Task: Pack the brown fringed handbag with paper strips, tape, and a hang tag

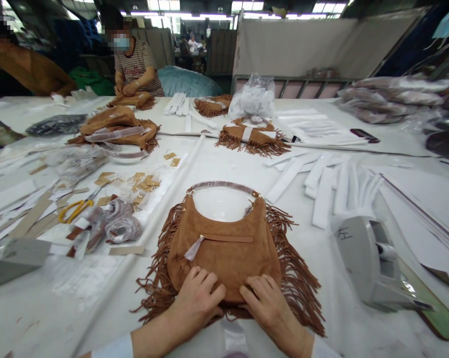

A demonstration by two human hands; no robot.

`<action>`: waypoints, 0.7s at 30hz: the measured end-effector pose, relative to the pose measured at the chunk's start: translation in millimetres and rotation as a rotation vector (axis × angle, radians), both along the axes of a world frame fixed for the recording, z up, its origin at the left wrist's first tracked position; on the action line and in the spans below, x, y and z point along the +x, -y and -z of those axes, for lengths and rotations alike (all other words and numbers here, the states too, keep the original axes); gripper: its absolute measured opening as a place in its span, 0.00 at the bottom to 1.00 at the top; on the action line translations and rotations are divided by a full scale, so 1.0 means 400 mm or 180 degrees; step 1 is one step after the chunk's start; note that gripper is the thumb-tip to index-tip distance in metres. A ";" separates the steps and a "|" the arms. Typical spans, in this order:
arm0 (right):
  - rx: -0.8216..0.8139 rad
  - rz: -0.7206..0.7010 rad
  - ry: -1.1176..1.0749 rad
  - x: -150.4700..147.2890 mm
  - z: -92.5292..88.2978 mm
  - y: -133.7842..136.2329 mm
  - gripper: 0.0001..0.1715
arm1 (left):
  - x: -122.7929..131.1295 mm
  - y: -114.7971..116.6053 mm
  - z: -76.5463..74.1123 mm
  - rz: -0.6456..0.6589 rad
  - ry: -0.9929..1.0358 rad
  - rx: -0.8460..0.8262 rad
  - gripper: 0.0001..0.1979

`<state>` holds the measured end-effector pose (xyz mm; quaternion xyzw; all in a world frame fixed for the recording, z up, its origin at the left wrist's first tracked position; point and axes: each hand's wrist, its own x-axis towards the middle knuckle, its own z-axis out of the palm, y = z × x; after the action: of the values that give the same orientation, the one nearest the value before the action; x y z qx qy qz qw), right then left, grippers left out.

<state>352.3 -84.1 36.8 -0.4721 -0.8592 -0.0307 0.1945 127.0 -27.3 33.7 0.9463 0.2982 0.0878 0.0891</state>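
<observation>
A brown suede handbag (228, 253) lies flat on the white table, its zipped front pocket facing up. Long fringe spreads out on both sides, and the plastic-wrapped handle (224, 185) arches away from me. My left hand (200, 296) grips the bag's lower edge left of the middle, fingers curled over the front and thumb low at the edge. On the right part of that edge, my right hand (265, 303) holds the bag in the same way. The undersides of both hands are hidden. A wrapped zip pull (193, 247) hangs from the pocket's left end.
Yellow-handled scissors (75, 211), paper tags (146, 183) and wrapped strap rolls (123, 227) lie at left. Grey tape dispensers (369, 258) flank the bag, with white foam strips (334, 191) behind the right one. More fringed bags (250, 135) lie farther back, where a masked person (135, 67) works.
</observation>
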 end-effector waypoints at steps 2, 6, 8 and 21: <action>-0.0110 -0.0006 0.0028 -0.003 0.003 0.005 0.07 | 0.001 0.012 0.010 -0.0031 -0.0049 0.0066 0.21; -0.0292 -0.0024 0.0134 -0.008 0.014 0.001 0.09 | 0.010 0.030 0.016 -0.0095 -0.0210 0.0090 0.24; -0.0356 -0.0017 0.0218 -0.010 0.022 -0.003 0.06 | 0.017 0.030 0.013 -0.0168 -0.0271 -0.0037 0.22; -0.0914 -0.0058 0.0389 -0.033 0.034 -0.025 0.09 | 0.098 -0.023 -0.021 -0.0123 -0.0890 -0.1009 0.07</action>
<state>339.2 -74.0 23.1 -0.4845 -0.8693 0.0656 0.0727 166.1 -17.9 42.1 0.9175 0.3358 -0.0907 0.1928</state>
